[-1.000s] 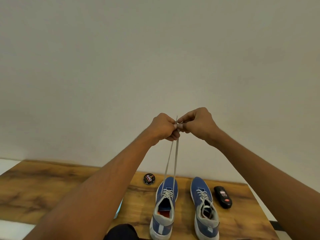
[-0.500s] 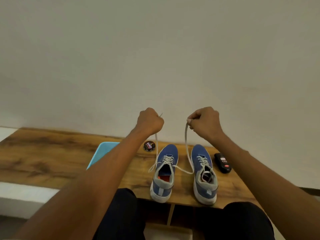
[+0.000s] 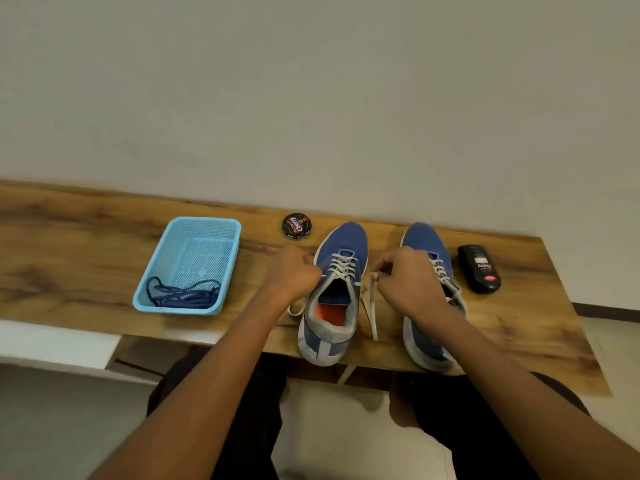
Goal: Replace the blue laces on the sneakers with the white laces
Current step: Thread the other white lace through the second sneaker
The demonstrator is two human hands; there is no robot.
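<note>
Sitting on the wooden counter (image 3: 86, 237) are a light-blue basket (image 3: 207, 226) holding the blue laces (image 3: 183, 295), a round polish tin (image 3: 296, 226) and a black bottle (image 3: 479, 268). Both sneakers — left sneaker (image 3: 337, 292), right sneaker (image 3: 427, 244) — wear white laces (image 3: 372, 310). The left hand (image 3: 294, 275) and right hand (image 3: 408, 282) each have fingers curled, pinching lace ends.

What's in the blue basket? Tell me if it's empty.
Not empty. The blue basket holds a tangle of dark blue laces bunched at its near end; the rest of its mesh floor is bare.
</note>
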